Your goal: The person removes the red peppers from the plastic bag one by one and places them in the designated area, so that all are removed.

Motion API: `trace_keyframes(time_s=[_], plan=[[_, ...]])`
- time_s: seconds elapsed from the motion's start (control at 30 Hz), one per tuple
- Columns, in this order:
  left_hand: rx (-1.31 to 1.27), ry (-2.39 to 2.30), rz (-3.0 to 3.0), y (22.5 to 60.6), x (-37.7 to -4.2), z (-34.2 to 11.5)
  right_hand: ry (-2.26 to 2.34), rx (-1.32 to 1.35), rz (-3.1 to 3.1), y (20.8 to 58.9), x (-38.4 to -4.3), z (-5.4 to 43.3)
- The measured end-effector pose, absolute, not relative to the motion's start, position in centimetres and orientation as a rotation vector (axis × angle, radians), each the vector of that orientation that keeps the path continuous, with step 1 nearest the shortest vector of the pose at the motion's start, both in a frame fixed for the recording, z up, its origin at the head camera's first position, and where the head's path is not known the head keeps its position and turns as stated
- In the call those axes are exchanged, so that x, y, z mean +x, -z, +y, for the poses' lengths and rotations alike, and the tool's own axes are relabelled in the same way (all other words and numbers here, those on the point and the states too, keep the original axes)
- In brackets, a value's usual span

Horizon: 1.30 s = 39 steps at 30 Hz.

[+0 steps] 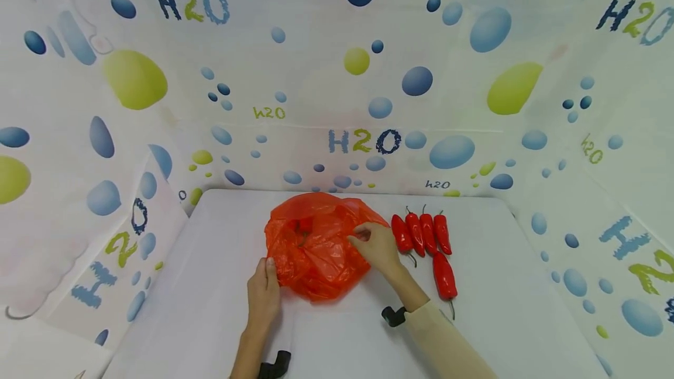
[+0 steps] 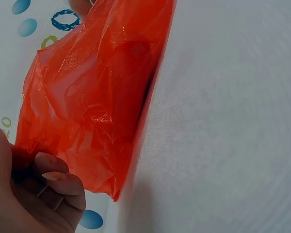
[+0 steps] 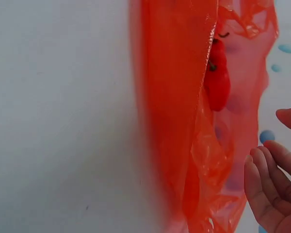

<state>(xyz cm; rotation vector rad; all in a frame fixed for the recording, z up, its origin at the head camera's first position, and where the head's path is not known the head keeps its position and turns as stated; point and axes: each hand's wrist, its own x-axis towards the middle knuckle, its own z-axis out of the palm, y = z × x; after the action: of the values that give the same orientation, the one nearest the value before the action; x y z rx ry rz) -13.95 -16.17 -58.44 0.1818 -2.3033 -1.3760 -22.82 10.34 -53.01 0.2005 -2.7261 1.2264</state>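
A thin red plastic bag (image 1: 329, 262) lies on the white table with its mouth open. My left hand (image 1: 263, 294) pinches the near-left edge of the bag between thumb and curled fingers, also seen in the left wrist view. Over the right part of the bag hovers my right hand (image 1: 376, 247); in the right wrist view its thumb and fingers are apart with nothing between them. Inside the bag, red peppers (image 3: 218, 82) with dark stems show through the mouth; how many is hidden. To the right of my right hand, several glossy red peppers (image 1: 415, 233) lie side by side.
One more red pepper (image 1: 444, 276) lies just below that row, its stem toward me. The white table (image 1: 221, 238) meets a wall covering (image 1: 305, 157) printed with blue and green drops at the back and sides.
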Motion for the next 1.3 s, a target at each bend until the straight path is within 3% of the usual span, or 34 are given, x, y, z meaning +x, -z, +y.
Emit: trace_keyframes(time_s=[0.8, 1.3], plan=[[0.19, 1.374, -2.33, 58.5, -14.2, -16.0, -1.29, 0.275, -2.98, 54.4, -28.7, 4.0], [0.209, 1.401, -2.379, 58.5, -14.0, -16.4, -1.203, 0.424, -3.034, 55.4, -29.7, 2.7]])
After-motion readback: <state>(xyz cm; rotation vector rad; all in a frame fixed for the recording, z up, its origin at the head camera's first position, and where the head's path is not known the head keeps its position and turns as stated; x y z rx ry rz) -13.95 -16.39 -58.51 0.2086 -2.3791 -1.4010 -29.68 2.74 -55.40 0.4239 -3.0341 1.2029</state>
